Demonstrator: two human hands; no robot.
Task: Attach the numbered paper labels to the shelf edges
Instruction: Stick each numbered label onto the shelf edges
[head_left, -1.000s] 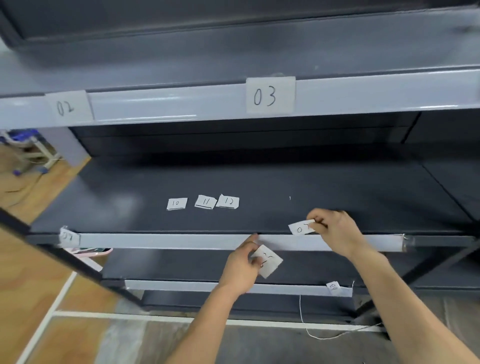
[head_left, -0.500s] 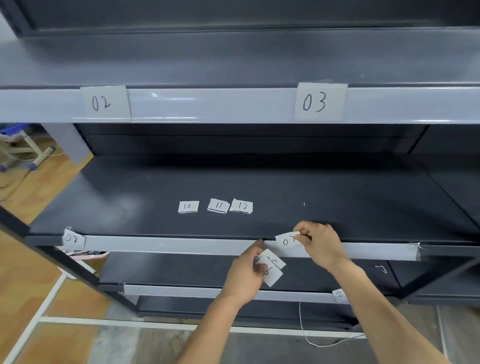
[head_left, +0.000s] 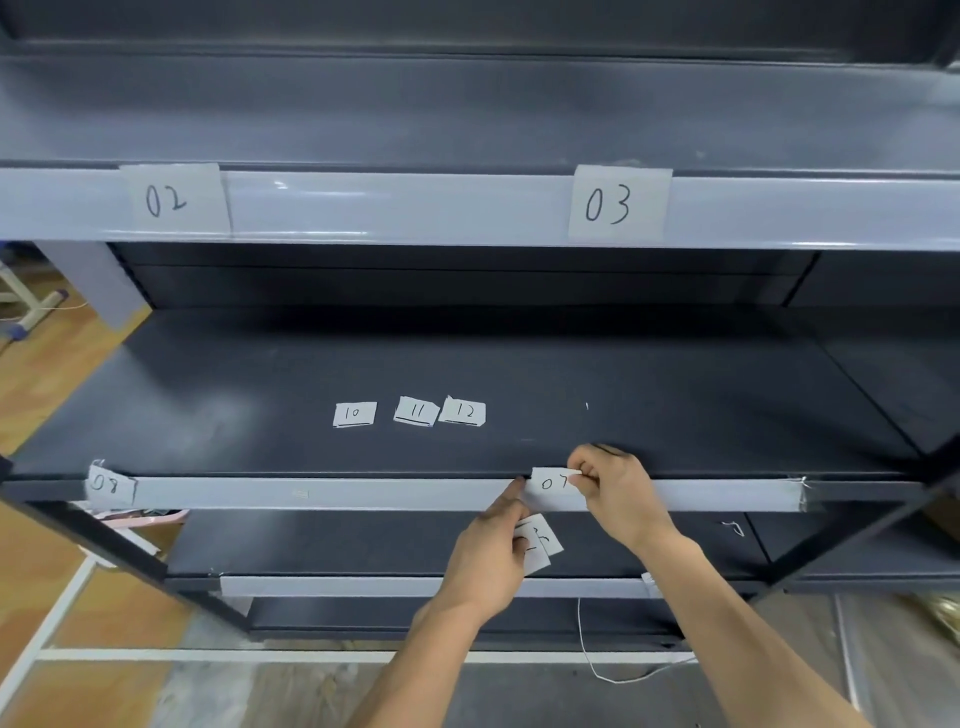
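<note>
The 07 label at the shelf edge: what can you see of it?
The 07 label is a small white paper rectangle with its number handwritten in dark ink. It lies against the pale grey front edge of the middle shelf, its top above that edge. The right hand pinches its right end; the left hand, gripping spare slips, touches its left end with a fingertip.

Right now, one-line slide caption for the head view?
Right hand pinches label 07 against the middle shelf edge; left hand holds spare labels; three loose labels lie on the shelf.
</note>
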